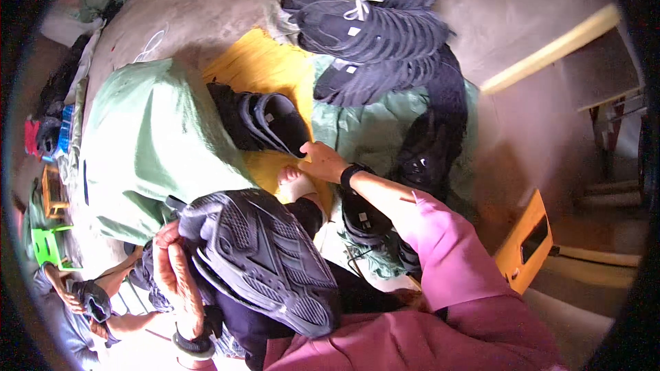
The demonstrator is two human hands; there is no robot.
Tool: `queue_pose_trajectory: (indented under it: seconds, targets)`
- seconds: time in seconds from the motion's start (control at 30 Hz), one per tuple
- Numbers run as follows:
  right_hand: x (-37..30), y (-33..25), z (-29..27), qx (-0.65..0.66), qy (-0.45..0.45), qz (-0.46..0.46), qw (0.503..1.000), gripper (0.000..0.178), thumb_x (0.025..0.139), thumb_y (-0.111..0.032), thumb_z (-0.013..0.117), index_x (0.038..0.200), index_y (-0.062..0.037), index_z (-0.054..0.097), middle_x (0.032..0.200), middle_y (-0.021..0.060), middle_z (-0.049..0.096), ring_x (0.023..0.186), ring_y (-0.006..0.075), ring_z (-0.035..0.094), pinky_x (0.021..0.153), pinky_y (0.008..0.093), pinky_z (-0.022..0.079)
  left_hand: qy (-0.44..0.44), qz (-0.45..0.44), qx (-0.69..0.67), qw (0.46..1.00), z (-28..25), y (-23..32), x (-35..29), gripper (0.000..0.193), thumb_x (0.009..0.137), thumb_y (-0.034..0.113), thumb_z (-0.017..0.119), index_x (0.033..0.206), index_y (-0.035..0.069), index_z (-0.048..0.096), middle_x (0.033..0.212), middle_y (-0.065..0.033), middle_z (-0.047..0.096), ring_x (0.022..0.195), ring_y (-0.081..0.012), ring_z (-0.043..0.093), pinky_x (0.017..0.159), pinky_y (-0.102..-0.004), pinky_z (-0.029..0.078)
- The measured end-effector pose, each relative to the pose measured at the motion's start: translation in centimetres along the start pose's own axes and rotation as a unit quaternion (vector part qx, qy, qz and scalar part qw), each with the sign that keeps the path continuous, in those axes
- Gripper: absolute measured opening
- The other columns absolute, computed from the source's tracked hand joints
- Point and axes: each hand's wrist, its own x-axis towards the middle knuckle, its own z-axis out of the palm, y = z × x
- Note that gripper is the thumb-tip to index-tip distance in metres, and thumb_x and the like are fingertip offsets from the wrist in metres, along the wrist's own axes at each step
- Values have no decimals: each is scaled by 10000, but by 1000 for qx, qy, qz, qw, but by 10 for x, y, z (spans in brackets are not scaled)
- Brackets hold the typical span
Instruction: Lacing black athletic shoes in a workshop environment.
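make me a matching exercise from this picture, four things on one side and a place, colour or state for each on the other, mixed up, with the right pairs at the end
Column one
1. left hand
2. right hand
3. small seat at the far left
4. stack of black shoe pieces at the top

Column two
a. bright green
b. at the edge of the nested dark shoe pieces by the yellow surface
c. topped with a white bow
d. holding a black shoe with its sole showing

Right pairs: 1-d, 2-b, 3-a, 4-c
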Motion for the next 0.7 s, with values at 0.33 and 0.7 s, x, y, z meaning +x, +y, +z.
queue_pose_trajectory:
  seconds: [0.33, 0.7]
  targets:
    - [103, -1, 57, 26, 80, -17, 996, 654, 832, -345, 716, 1305, 40, 481, 1267, 302, 566, 1203, 461, 560, 1041, 491, 466, -6, -124, -17, 992, -9, -5, 44, 437, 1096, 396, 489, 1125, -12, 644, 1034, -98, 692, 955, -174, 650, 920, -321, 498]
    - [132, 3, 86, 48, -10, 38, 998, 825, 869, -389, 690, 1488, 52, 368, 1476, 273, 484, 1371, 391, 486, 1154, 412, 398, -386, 142, 327, 851, 56, -104, 235, 218, 957, 7, 621, 1162, 42, 686, 1267, -158, 664, 1197, -329, 630, 1029, -385, 514]
